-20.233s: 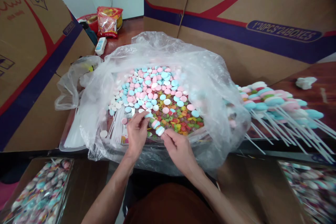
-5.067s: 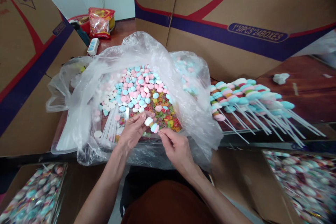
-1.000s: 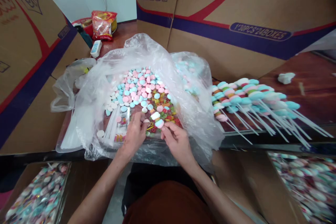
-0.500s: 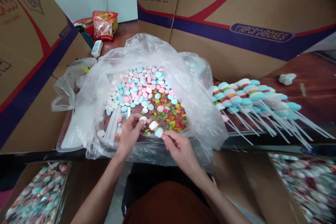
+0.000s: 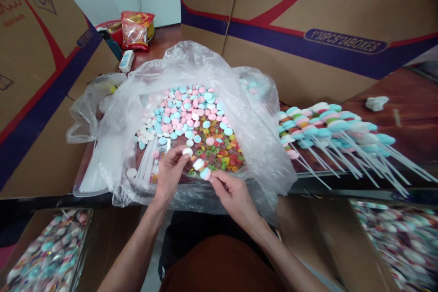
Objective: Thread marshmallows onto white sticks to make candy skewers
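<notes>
My right hand (image 5: 230,190) pinches a thin white stick that carries a short stack of candies (image 5: 201,169): a white disc, a small ring and a pink disc. My left hand (image 5: 170,169) pinches a white candy disc (image 5: 187,151) just beyond the stick's tip. Both hands hover at the near edge of a clear plastic bag (image 5: 260,146) spread over a tray. Inside lie pink, blue and white candy discs (image 5: 186,112) and small coloured candy rings (image 5: 219,153). Loose white sticks (image 5: 147,164) lie at the tray's left.
A row of finished candy skewers (image 5: 328,127) lies on the brown table (image 5: 407,123) to the right. Big cardboard boxes (image 5: 308,23) stand behind and to the left. Packed candy trays (image 5: 44,251) sit at both lower corners. A snack bag (image 5: 135,29) is at the back.
My left hand has picked a white disc out of the tray and lifted it toward the stick's tip. The right hand keeps hold of the stick.
</notes>
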`<state>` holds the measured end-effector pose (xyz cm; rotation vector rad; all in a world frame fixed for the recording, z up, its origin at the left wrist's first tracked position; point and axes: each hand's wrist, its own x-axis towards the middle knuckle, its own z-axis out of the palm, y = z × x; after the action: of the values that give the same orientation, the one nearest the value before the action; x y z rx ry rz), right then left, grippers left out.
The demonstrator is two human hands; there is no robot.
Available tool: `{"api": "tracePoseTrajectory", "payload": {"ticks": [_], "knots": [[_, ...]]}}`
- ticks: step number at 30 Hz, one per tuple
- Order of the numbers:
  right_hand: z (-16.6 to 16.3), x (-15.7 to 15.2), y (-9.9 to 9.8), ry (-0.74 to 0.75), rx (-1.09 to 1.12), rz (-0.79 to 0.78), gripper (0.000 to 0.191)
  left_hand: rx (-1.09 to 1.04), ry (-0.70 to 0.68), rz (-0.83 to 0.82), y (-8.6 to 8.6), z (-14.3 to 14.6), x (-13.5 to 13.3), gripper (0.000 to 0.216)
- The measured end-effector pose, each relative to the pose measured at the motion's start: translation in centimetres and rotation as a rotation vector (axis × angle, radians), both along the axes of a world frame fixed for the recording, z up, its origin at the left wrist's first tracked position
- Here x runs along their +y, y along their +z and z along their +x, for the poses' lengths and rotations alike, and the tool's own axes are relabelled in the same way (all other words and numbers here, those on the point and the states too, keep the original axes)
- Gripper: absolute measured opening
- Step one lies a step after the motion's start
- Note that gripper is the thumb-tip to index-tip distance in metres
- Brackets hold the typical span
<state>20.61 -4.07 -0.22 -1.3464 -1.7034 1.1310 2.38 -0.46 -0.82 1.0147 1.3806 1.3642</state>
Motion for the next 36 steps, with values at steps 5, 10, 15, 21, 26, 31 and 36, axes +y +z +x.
{"api": "tracePoseTrajectory", "payload": {"ticks": [5, 10, 15, 21, 26, 31, 36], "knots": [[-0.2, 0.3, 0.0, -0.024, -0.049, 0.037, 0.028, 0.329, 0.029, 0.154, 0.0, 0.1, -0.1, 0.014], [-1.4, 0.5, 0.3, -0.111, -0.054, 0.068, 0.028, 0.365, 0.030, 0.144, -0.4, 0.1, -0.2, 0.016], [-2.4, 0.0, -0.1, -0.149, -0.028, 0.062, 0.026, 0.320, 0.023, 0.090, -0.4, -0.1, -0.3, 0.020], [-3.6, -0.3, -0.3, -0.162, 0.009, 0.047, 0.025, 0.335, 0.042, 0.071, -0.3, -0.1, -0.3, 0.021], [-4.4, 0.0, 0.4, -0.163, 0.005, 0.066, 0.025, 0.370, 0.002, 0.104, -0.3, -0.3, -0.2, 0.023], [-5.0, 0.6, 0.7, -0.213, -0.014, 0.077, 0.025, 0.441, -0.030, 0.102, -1.0, -0.9, 0.1, 0.027], [-4.1, 0.8, 1.9, -0.130, -0.030, 0.105, 0.022, 0.375, 0.001, 0.031, -0.4, -0.7, -0.4, 0.038]]}}
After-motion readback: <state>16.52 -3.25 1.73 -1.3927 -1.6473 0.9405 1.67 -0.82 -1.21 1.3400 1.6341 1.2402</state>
